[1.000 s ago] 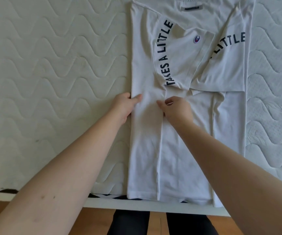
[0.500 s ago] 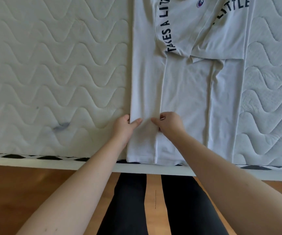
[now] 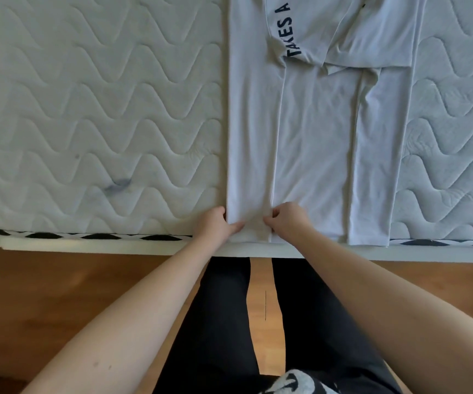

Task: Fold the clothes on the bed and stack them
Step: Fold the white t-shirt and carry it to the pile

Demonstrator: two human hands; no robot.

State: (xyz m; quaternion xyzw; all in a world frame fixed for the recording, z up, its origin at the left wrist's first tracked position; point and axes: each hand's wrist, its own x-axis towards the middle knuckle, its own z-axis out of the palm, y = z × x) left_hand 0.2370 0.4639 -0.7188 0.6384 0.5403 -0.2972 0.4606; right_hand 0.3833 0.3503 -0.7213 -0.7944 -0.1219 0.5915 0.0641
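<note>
White T-shirt [image 3: 315, 132]: lies flat on the mattress, centre-right of the frame, running from the top edge down to the bed's near edge. Both sides folded inward into a long narrow strip; sleeves overlap at the top, one printed "TAKES A" in dark letters. Hem meets the mattress edge at lower centre.

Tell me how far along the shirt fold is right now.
Done: both sides of the white T-shirt are folded lengthwise toward the middle, with the sleeves tucked over near the top. In hand: the left hand and right hand pinch the left folded panel at the hem by the mattress edge. Left: folding it crosswise and stacking; no stack or other clothes are in view.
</note>
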